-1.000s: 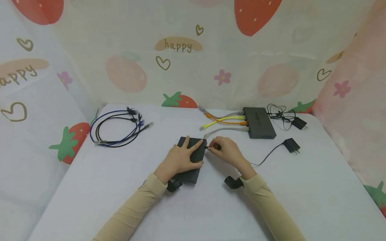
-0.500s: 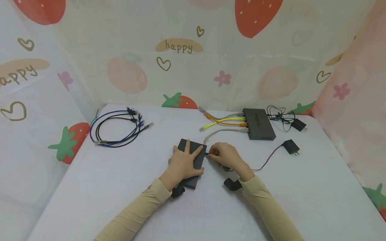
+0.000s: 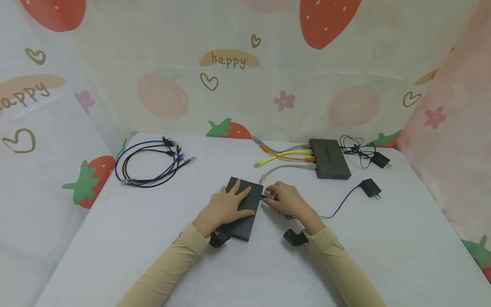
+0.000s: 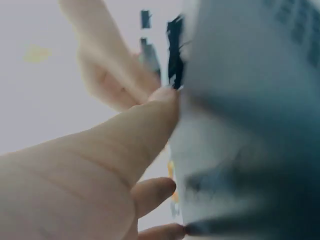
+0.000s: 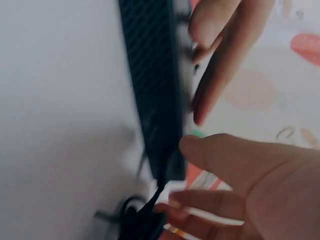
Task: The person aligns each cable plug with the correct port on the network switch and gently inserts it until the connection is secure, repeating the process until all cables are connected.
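Observation:
A flat black box, looking like a network switch, lies on the white table in front of me. My left hand rests on its top with fingers spread; in the left wrist view the thumb lies along its edge. A black power cord runs to the box's right side near the far corner, its end close against it. My right hand is around that cord end, thumb and fingers apart; how deep the plug sits cannot be seen. The cord's bundled part hangs beneath the right hand.
A second black switch stands at the back right with grey, yellow and orange network cables. One grey cable reaches toward the near box. Two power adapters lie at right. Coiled blue and black cables lie back left.
The near box and both hands have shifted slightly toward me. My right thumb and fingers have parted around the cord end. My left hand has slid a little left on the box.

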The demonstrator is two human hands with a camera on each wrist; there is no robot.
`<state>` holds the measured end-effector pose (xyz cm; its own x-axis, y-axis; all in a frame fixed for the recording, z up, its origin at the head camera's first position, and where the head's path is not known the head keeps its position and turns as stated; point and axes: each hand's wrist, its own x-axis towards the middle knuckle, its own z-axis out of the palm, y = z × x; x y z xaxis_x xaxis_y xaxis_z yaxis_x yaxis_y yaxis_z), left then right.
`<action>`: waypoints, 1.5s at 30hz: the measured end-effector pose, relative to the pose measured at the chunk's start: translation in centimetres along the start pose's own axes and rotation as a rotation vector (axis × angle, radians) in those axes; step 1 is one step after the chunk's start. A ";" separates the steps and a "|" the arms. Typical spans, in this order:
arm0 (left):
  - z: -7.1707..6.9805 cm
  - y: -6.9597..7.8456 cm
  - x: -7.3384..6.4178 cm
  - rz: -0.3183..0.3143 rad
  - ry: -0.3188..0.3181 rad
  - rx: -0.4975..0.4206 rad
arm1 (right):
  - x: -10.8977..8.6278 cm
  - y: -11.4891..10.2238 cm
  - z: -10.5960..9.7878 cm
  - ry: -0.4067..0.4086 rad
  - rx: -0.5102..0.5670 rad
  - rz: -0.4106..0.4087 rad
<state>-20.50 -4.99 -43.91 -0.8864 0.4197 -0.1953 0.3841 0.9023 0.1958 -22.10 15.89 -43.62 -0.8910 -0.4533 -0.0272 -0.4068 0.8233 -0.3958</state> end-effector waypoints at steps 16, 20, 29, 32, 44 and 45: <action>-2.7 -6.0 -0.7 0.048 -0.192 -0.562 | -1.3 -4.0 0.6 -0.148 -0.024 0.021; -2.1 -6.5 -0.4 0.059 -0.219 -0.660 | -1.3 -3.9 1.1 -0.145 -0.064 0.013; -1.1 -5.5 0.1 0.040 -0.254 -0.736 | -1.2 -3.5 0.8 -0.126 -0.095 0.009; -0.8 -5.0 0.3 0.056 -0.230 -0.755 | -1.1 -3.1 0.5 -0.126 -0.099 0.001; 0.5 -2.5 0.9 0.127 -0.258 -0.971 | -1.1 -0.9 -1.2 -0.156 -0.030 0.014; 0.6 -2.4 0.9 0.123 -0.259 -0.986 | -1.1 -0.8 -1.3 -0.159 -0.029 0.016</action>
<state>-22.03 -6.71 -45.14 -0.7275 0.6175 -0.2992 -0.0182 0.4185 0.9080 -21.01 16.16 -42.04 -0.8549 -0.4869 -0.1790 -0.4010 0.8391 -0.3675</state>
